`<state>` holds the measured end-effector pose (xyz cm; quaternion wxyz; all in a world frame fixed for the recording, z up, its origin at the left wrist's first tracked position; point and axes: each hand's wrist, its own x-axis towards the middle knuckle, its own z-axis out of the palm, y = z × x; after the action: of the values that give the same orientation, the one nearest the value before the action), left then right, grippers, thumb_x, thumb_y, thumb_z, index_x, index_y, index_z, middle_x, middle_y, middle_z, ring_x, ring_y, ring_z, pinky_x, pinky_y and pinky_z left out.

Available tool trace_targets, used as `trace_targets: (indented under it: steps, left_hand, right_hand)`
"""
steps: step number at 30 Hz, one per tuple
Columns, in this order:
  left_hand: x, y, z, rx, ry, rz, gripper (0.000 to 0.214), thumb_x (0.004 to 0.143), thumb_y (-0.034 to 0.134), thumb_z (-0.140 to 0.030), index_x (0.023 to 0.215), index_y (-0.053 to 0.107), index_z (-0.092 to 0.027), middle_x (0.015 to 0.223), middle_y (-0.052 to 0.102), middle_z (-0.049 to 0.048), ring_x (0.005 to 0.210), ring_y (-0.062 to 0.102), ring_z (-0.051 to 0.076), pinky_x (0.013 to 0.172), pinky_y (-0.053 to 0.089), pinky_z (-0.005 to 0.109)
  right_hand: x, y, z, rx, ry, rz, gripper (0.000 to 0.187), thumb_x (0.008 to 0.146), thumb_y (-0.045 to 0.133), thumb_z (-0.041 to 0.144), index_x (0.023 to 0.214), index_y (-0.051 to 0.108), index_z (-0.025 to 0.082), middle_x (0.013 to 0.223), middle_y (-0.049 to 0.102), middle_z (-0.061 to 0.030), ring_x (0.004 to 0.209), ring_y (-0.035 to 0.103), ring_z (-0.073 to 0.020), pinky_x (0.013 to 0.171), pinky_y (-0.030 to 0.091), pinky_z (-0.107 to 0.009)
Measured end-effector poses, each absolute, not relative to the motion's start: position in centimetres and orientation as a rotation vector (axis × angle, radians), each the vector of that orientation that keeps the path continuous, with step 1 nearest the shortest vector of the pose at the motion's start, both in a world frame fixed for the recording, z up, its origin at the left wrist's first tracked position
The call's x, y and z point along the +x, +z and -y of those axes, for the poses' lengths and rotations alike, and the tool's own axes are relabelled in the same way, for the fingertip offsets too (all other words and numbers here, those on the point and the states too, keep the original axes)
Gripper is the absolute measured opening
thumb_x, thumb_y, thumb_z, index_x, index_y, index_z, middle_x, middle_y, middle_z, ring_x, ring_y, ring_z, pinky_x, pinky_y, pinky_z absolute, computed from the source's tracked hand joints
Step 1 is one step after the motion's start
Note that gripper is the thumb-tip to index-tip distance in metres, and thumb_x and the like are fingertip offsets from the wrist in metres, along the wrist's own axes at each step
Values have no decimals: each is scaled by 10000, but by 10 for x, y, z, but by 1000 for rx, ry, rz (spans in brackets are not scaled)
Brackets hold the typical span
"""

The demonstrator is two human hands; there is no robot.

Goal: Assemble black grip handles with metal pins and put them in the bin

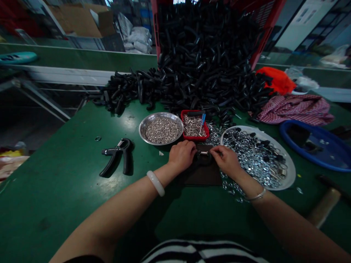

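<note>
Between my fingers I have a small steel coil spring [203,153], set in a black plastic piece that is mostly hidden by my hands. It sits just above a dark brown mat [203,175] on the green work table [55,190]. My left hand [182,156] is curled closed over the left end of the piece, and my right hand [226,161] pinches the other end with its fingertips. A pale bangle [155,183] circles my left wrist, and a thin metal bracelet [256,196] circles my right. Just beyond my left hand is a steel bowl [161,128] of small silver rings, beside a red tray [195,126] of metal pins with a blue-handled tool [203,120] in it. To the right, a white plate [290,171] holds steel rings and black parts, and some rings have spilled past its edge near my right wrist. A black hand grip exerciser [117,157] lies to my left. Ahead, a tipped red crate [264,40] spills a big heap of black curved handles [203,73] across the table, with a checked cloth [296,109] and a blue tray [301,153] off to the right.
</note>
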<state>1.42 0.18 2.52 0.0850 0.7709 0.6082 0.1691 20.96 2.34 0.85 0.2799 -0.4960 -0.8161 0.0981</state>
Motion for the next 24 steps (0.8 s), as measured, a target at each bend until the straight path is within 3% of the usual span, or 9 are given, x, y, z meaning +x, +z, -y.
trace_targets:
  steps: [18, 24]
  left_hand:
    - [15, 26, -1, 2269, 458, -1829, 156, 854, 450, -314, 934, 538, -214, 953, 569, 35, 890, 528, 182, 724, 406, 297]
    - [16, 28, -1, 2278, 453, -1835, 162, 858, 448, -312, 936, 542, -205, 954, 572, 43, 891, 530, 190, 718, 402, 307]
  right_hand:
    - [204, 5, -21, -1343, 41, 2221, 131, 823, 484, 228, 788, 593, 165, 759, 628, -67, 742, 560, -204, 682, 424, -313]
    - [205, 10, -19, -1210, -250, 2454, 165, 816, 438, 140, 825, 602, 149, 778, 609, -99, 791, 513, -232, 710, 417, -346]
